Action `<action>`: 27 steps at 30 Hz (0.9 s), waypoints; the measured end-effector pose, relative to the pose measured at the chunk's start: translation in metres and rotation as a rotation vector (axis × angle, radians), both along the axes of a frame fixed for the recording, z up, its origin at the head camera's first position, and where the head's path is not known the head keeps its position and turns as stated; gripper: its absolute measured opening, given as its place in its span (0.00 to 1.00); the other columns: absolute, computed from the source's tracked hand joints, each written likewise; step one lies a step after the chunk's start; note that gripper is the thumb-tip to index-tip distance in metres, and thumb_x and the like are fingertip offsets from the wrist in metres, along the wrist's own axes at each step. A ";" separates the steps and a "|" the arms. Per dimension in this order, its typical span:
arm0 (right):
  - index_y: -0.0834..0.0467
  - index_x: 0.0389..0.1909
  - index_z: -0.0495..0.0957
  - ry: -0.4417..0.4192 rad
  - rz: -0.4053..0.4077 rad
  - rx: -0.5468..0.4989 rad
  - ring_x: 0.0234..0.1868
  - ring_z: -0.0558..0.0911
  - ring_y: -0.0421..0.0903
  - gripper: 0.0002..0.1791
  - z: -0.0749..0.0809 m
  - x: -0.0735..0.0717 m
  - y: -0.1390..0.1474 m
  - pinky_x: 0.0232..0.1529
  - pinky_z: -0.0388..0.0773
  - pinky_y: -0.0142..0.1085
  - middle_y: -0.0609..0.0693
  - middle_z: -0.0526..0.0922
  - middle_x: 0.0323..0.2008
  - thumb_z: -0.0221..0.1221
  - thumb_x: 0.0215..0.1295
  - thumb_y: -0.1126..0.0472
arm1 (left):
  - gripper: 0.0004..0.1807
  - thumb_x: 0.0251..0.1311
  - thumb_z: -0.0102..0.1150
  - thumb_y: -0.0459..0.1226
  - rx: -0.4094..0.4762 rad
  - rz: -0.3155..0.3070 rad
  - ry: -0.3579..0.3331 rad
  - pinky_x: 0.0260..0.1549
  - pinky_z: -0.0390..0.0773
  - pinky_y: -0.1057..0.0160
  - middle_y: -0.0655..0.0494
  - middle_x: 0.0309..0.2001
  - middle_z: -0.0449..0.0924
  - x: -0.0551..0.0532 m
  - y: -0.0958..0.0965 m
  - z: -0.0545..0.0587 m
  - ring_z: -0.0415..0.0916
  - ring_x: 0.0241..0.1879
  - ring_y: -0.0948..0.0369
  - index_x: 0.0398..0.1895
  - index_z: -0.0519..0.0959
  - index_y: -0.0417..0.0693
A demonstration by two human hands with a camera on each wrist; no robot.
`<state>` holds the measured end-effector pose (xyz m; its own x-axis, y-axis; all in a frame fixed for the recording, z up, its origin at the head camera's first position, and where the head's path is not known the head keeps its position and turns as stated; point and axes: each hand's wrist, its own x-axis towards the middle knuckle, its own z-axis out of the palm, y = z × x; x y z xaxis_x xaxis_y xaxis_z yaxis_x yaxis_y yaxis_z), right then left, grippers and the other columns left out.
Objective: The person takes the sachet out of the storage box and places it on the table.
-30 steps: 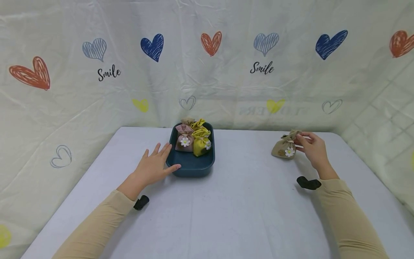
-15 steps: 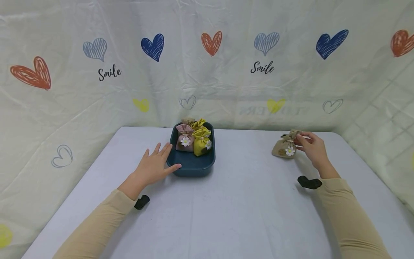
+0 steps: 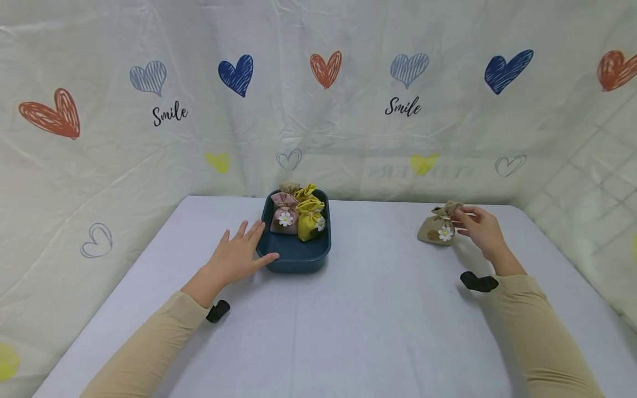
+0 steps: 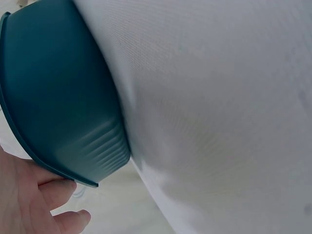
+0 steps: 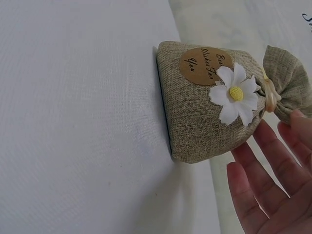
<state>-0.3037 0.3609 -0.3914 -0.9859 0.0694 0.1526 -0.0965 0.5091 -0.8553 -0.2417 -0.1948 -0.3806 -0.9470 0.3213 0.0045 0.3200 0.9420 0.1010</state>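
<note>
A beige fabric gift pouch (image 5: 195,112) with a tied neck, a white daisy and a round brown label stands upright on the table at the right. My right hand (image 3: 480,232) pinches the pouch's gathered top at its edge with thumb and forefinger; the other fingers spread beside its lower side. On the left, my left hand (image 3: 236,254) lies with straight, spread fingers against the side of a dark teal tub (image 3: 293,265). In the left wrist view its fingertips touch the tub's rim. Inside sit a pink pouch (image 3: 281,225), yellow pouches (image 3: 307,228) and another beige one (image 3: 289,187).
A white cloth covers the table (image 3: 368,309). Behind it hangs a pale sheet (image 3: 363,121) printed with hearts and "Smile". Black wrist mounts (image 3: 479,282) stick out near both sleeves. The tub's front floor shows between its rim and the pouches.
My right hand has shifted slightly to the right at the pouch's top, its fingers a little looser. The pouch stays in place, and so do my left hand and the tub.
</note>
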 end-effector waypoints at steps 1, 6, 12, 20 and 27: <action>0.76 0.66 0.66 -0.001 0.007 0.000 0.38 0.79 0.22 0.29 0.000 0.000 0.001 0.40 0.82 0.25 0.44 0.84 0.45 0.48 0.83 0.52 | 0.53 0.70 0.45 0.69 -0.001 -0.001 0.000 0.69 0.47 0.28 0.44 0.81 0.48 0.000 0.000 0.000 0.43 0.79 0.38 0.83 0.50 0.41; 0.77 0.65 0.65 -0.004 0.038 -0.012 0.38 0.80 0.22 0.30 -0.001 0.003 0.005 0.40 0.82 0.24 0.32 0.83 0.40 0.49 0.83 0.52 | 0.54 0.69 0.45 0.70 0.000 -0.001 -0.002 0.69 0.47 0.28 0.44 0.81 0.48 0.001 0.000 0.000 0.43 0.79 0.38 0.83 0.50 0.41; 0.77 0.65 0.65 -0.007 0.053 0.022 0.39 0.81 0.24 0.29 -0.002 0.007 0.011 0.41 0.81 0.24 0.59 0.86 0.52 0.48 0.83 0.53 | 0.54 0.69 0.46 0.69 0.010 -0.004 0.004 0.69 0.48 0.28 0.44 0.81 0.48 0.001 0.000 0.002 0.43 0.79 0.38 0.83 0.50 0.41; 0.79 0.65 0.67 0.007 0.071 -0.023 0.38 0.83 0.25 0.29 -0.003 0.014 0.017 0.40 0.80 0.23 0.29 0.85 0.38 0.51 0.82 0.55 | 0.54 0.69 0.46 0.70 -0.002 -0.005 0.000 0.69 0.48 0.28 0.44 0.81 0.49 0.001 0.000 0.001 0.44 0.78 0.38 0.83 0.51 0.41; 0.79 0.63 0.68 0.048 0.078 -0.017 0.38 0.82 0.23 0.29 0.005 0.018 0.018 0.40 0.79 0.21 0.26 0.84 0.38 0.52 0.82 0.55 | 0.53 0.69 0.47 0.69 0.015 -0.008 0.009 0.69 0.47 0.28 0.44 0.81 0.49 0.002 0.000 0.001 0.43 0.79 0.38 0.83 0.50 0.41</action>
